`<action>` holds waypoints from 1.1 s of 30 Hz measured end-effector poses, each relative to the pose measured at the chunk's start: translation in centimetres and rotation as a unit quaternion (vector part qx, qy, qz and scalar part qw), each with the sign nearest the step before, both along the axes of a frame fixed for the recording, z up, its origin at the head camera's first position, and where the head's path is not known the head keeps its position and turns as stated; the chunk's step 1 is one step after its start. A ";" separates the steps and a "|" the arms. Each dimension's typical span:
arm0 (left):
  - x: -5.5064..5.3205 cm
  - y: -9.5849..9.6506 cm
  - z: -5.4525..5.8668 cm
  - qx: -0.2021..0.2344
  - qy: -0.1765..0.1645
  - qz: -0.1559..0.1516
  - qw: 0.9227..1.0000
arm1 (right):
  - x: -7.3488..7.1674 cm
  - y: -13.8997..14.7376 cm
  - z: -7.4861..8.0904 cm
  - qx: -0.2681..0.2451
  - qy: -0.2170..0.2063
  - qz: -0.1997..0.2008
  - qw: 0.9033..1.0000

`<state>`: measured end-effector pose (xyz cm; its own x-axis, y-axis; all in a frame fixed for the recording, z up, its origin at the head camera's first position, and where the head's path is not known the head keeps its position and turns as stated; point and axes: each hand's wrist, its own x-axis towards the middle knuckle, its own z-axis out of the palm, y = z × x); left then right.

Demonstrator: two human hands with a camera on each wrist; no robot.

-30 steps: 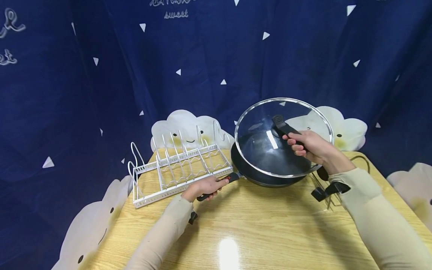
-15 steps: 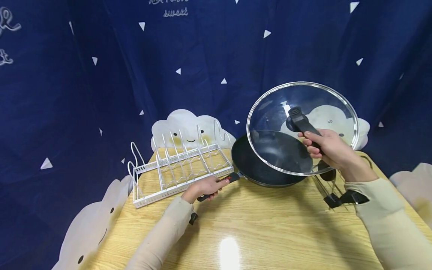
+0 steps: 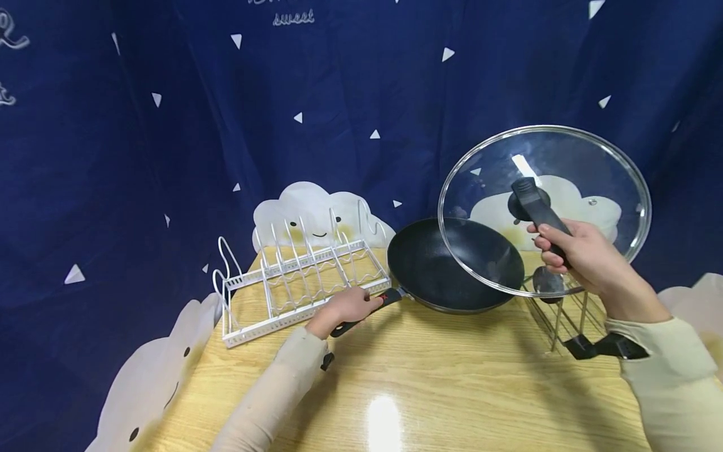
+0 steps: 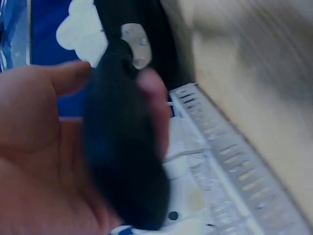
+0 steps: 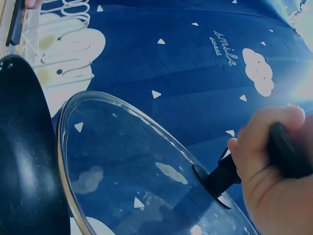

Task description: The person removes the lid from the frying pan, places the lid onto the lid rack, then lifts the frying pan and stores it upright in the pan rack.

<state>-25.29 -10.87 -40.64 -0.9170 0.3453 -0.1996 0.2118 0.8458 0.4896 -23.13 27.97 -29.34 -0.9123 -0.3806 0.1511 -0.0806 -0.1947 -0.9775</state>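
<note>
A dark wok [image 3: 452, 270] sits on the table, its inside partly showing behind the glass. My left hand [image 3: 350, 306] is at its black handle [image 4: 122, 142]. In the left wrist view the thumb lies along one side of the handle and a fingertip shows on the other, while the palm stands a little off. My right hand [image 3: 590, 257] grips the black handle [image 3: 542, 210] of a round glass lid [image 3: 486, 188]. The lid is raised and tilted, right of the wok, overlapping its right side in the head view. The wrist view shows the lid's rim [image 5: 80, 205] beside the wok.
A white wire rack [image 3: 305, 282] stands left of the wok on the wooden table [image 3: 452, 383]. Under the right forearm is a metal wire rack [image 3: 556, 320] with a dark round piece [image 3: 548, 282]. A blue curtain [image 3: 339, 81] hangs behind.
The lid has risen off the wok and moved right in my right hand, baring the wok's inside. My left fingers have come up from under the wok handle; the wok has stayed put.
</note>
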 end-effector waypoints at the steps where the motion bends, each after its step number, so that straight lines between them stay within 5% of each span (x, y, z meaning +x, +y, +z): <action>1: 0.1 0.3 0.3 -0.028 0.031 0.005 0.999 | 0.1 0.1 -0.1 0.003 0.003 -0.006 1.000; 3: 0.3 1.0 1.0 -0.071 0.078 0.019 0.994 | 0.3 0.4 -0.2 0.004 0.007 -0.011 1.000; 7: 0.6 2.6 2.3 -0.091 0.122 0.024 0.988 | 0.8 1.1 -0.5 0.004 0.008 -0.016 1.000; 18: 0.8 8.4 3.6 -0.139 0.170 -0.002 0.976 | 1.5 1.7 -1.3 0.008 0.020 -0.061 0.998; 26: 0.3 12.3 2.5 -0.116 0.156 -0.031 0.980 | 2.3 2.0 -1.1 -0.026 0.031 -0.072 0.997; 33: -0.4 16.4 0.8 -0.065 0.192 -0.057 0.978 | 3.4 2.8 -1.3 -0.014 0.040 -0.121 0.992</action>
